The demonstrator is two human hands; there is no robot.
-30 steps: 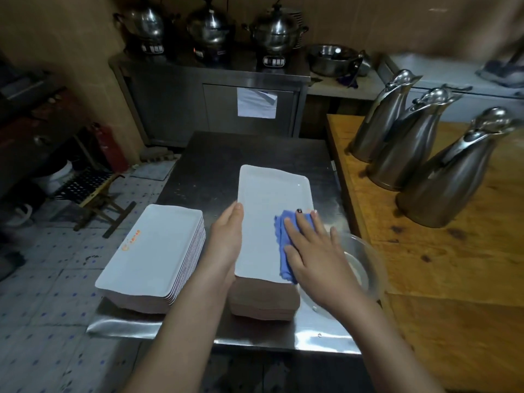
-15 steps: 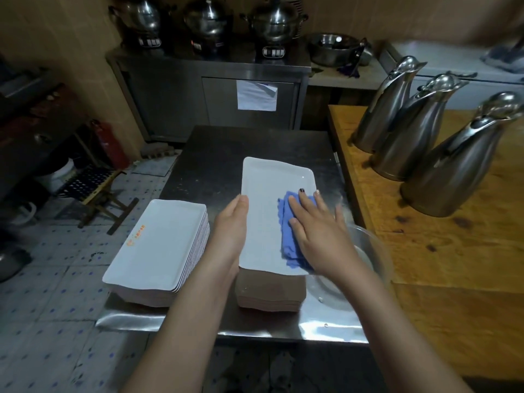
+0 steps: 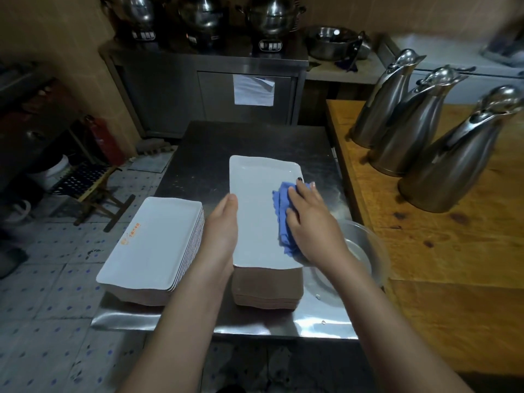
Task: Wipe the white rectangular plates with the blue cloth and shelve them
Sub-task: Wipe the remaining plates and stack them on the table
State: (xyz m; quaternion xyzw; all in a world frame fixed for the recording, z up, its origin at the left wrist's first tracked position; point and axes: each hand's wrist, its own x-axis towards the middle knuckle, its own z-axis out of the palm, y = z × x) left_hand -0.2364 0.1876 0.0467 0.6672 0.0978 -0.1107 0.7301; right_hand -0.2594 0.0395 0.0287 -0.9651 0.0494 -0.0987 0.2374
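Dim kitchen. Tan tiled wall [image 3: 71, 38], steel cabinet [image 3: 170, 89] against it. Steel worktop [image 3: 249, 140] at centre, wooden counter [image 3: 453, 251] right. Floor [image 3: 42, 293]: pale tiles, blue-dotted, grimy.

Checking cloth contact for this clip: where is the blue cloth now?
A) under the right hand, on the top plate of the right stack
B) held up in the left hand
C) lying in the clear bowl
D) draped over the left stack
A: the right hand presses the blue cloth flat onto the topmost white rectangular plate, while the left hand lies along that plate's left edge.
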